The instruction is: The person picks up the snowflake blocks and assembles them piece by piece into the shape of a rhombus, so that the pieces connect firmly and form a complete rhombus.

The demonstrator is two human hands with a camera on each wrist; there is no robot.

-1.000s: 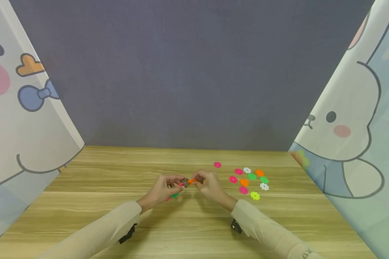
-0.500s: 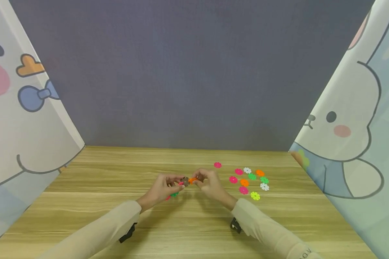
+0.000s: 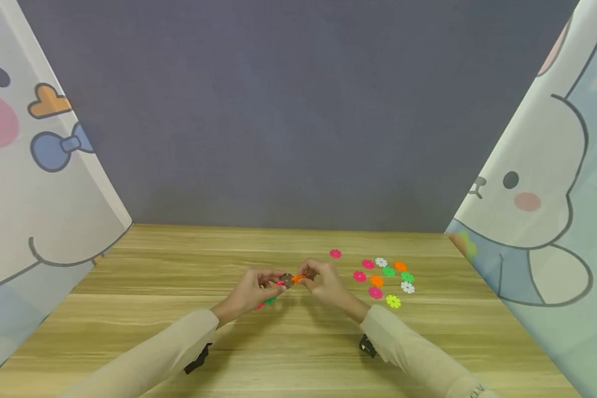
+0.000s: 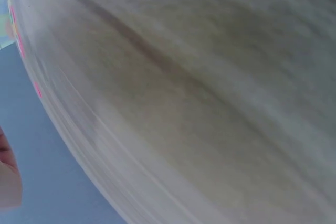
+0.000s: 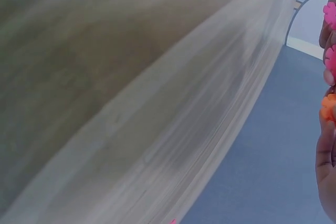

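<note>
Brown disc [image 3: 287, 281] sits between my hands. My left hand [image 3: 251, 290] pinches the pink disc [image 3: 280, 283] just left of it; my right hand [image 3: 324, 283] pinches the orange disc [image 3: 297, 279] just right. Green disc [image 3: 270, 300] is nearer me, left of brown. Loose discs [image 3: 376, 281] lie well right of brown on the table [image 3: 179, 265].

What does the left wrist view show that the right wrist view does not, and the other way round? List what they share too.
Only the left wrist view: a thin row of loose discs at the picture's left border.
Only the right wrist view: an orange disc pinched by the right hand, and two pink discs above it.
Both: the wooden table, the grey panel and part of the left hand.
</note>
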